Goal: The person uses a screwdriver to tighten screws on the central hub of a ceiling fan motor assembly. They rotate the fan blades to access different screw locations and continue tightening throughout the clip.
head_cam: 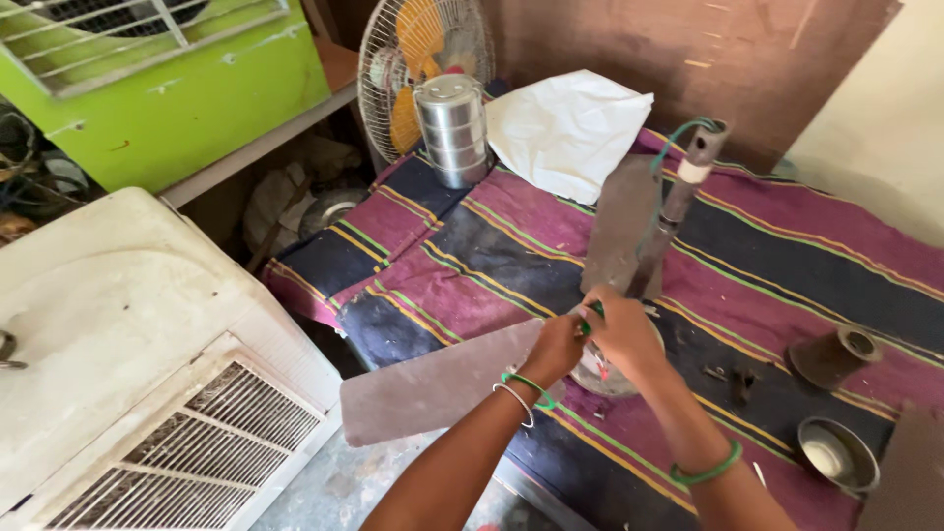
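Striped cloth in purple, navy and yellow covers the counter (pixel 787 246) where a ceiling fan lies taken apart — its motor hub (pixel 605 374) sits directly under both hands, with one dusty blade (pixel 433 388) reaching out to the left of them and another blade (pixel 621 226) rising beyond them. The left hand (pixel 557 346) is closed on a small green-handled tool (pixel 588 320), seemingly a screwdriver, though most of it is hidden. The right hand (pixel 621 329) is curled tight against it from the other side, fingers pressed together over the same spot; both appear to steady the tool against the hub, which would explain why they crowd so close. Just past the fingertips the down rod (pixel 678 197) leans upward with a green wire (pixel 674 143) looped at its top. To the right of the right hand lie a brown canopy cup (pixel 834 356) and a metal bowl-shaped cover (pixel 836 454). Farther beyond the hands stand a steel stacked lunch tin (pixel 452 128), a white cloth (pixel 570 128) and a table fan (pixel 418 69). Left of the left arm is a white air cooler (pixel 128 364) — behind it, a green one (pixel 167 88).
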